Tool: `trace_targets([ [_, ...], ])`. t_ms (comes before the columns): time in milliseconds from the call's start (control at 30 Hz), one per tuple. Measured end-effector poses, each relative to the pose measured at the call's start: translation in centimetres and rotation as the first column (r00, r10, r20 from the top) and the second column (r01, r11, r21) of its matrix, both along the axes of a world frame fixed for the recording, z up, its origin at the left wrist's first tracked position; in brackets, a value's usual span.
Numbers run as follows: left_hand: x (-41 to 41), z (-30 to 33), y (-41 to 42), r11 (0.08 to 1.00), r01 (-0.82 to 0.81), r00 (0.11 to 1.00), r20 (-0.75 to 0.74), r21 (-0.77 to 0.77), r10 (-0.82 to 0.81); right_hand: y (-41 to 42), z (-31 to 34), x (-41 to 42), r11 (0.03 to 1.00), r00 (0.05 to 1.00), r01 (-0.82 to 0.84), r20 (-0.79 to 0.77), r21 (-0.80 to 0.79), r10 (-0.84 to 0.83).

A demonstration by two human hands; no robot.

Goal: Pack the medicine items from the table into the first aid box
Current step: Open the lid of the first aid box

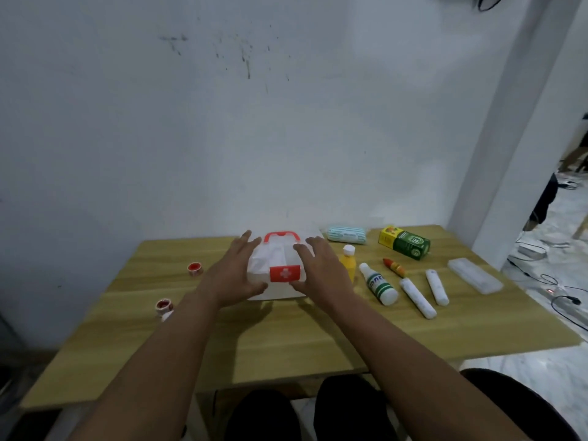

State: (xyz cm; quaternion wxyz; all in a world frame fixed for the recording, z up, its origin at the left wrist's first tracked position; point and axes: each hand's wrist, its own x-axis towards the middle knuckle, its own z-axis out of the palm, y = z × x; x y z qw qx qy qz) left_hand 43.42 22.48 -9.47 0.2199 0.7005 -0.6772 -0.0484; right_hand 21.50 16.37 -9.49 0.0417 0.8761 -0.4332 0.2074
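Observation:
The white first aid box (276, 261), closed, with a red handle and a red latch bearing a white cross, stands at the middle back of the wooden table (286, 338). My left hand (234, 272) lies against its left side and my right hand (319, 268) against its right side, fingers spread over the lid. Right of the box lie a yellow bottle (348, 262), a white bottle with green label (378, 284), two white rolls (417, 298) (437, 287), a red-orange tube (394, 267), a green-yellow carton (404, 243), a striped packet (346, 233) and a clear case (475, 275).
Two red-centred tape rolls (195, 268) (164, 306) sit on the table's left part. A white wall rises just behind the table. Cables and a power strip (553, 289) lie on the floor to the right. My knees show under the front edge.

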Motion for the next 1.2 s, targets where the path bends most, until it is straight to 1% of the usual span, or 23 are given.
trace_targets([
  [67, -0.3, -0.3, 0.1, 0.998, -0.019, 1.000, -0.016, -0.057, 0.018, 0.0, -0.6, 0.1, 1.000, 1.000, -0.007, -0.002, -0.021, 0.007],
  [167, -0.5, -0.6, 0.3, 0.995, -0.046, 0.998, -0.037, -0.089, 0.042, 0.2, -1.1, -0.7, 0.999, 0.999, -0.050, -0.018, 0.002, 0.050],
  [233, -0.3, -0.7, 0.6, 0.995, -0.039, 0.999, -0.015, -0.095, 0.038, 0.3, -1.3, -1.2, 0.995, 0.995, -0.093, 0.025, -0.027, 0.093],
  [300, -0.2, -0.8, 0.9, 0.995, -0.036, 0.999, 0.001, -0.093, 0.036, 0.1, -1.6, -1.4, 0.988, 0.983, -0.137, 0.113, -0.071, 0.144],
  [367, -0.4, -0.9, 1.3, 0.994, -0.044, 0.999, -0.023, -0.097, 0.042, -0.1, -1.6, -1.2, 0.985, 0.976, -0.144, 0.151, -0.099, 0.158],
  [400, -0.6, -0.8, 1.5, 0.993, -0.056, 0.997, -0.064, -0.105, 0.049, -0.1, -1.3, -1.1, 0.985, 0.976, -0.141, 0.153, -0.096, 0.154],
  [467, -0.8, -0.7, 1.9, 0.989, -0.086, 0.977, -0.204, -0.122, 0.059, 0.0, -0.4, -0.8, 0.989, 0.974, -0.136, 0.176, -0.061, 0.145],
  [533, -1.0, -0.5, 2.1, 0.983, -0.113, 0.941, -0.334, -0.142, 0.060, -0.2, 0.9, -0.6, 0.989, 0.968, -0.146, 0.213, 0.034, 0.136],
  [600, -1.1, -0.4, 2.1, 0.977, -0.141, 0.908, -0.413, -0.157, 0.065, -0.7, 2.9, -0.5, 0.975, 0.957, -0.185, 0.248, 0.122, 0.151],
  [667, -1.1, -0.3, 2.0, 0.974, -0.164, 0.881, -0.466, -0.153, 0.076, -1.6, 5.4, -0.3, 0.963, 0.942, -0.217, 0.292, 0.162, 0.164],
  [733, -0.7, -0.4, 1.9, 0.977, -0.177, 0.862, -0.498, -0.118, 0.096, -2.8, 8.0, 0.1, 0.946, 0.933, -0.225, 0.330, 0.235, 0.140],
  [800, -0.4, -0.7, 1.7, 0.985, -0.158, 0.852, -0.513, -0.069, 0.101, -4.4, 10.2, 0.8, 0.906, 0.924, -0.253, 0.364, 0.340, 0.122],
  [867, -0.2, -1.1, 1.5, 0.991, -0.133, 0.849, -0.519, -0.029, 0.099, -6.3, 11.9, 1.7, 0.870, 0.903, -0.290, 0.415, 0.399, 0.110],
  [933, 0.1, -1.4, 1.1, 0.992, -0.127, 0.849, -0.520, -0.018, 0.099, -8.4, 13.0, 2.6, 0.849, 0.887, -0.281, 0.459, 0.447, 0.052],
  [1033, 0.4, -1.6, 0.6, 0.989, -0.145, 0.848, -0.517, -0.012, 0.118, -11.5, 13.1, 4.6, 0.862, 0.870, -0.186, 0.487, 0.471, -0.079],
  [1133, 0.6, -1.7, 0.3, 0.986, -0.167, 0.864, -0.481, 0.003, 0.148, -13.4, 11.2, 6.4, 0.917, 0.825, -0.042, 0.532, 0.397, -0.193],
  [1200, 0.4, -1.7, 0.5, 0.987, -0.162, 0.880, -0.452, -0.005, 0.142, -14.4, 9.4, 7.1, 0.897, 0.792, -0.009, 0.551, 0.442, -0.263],
])
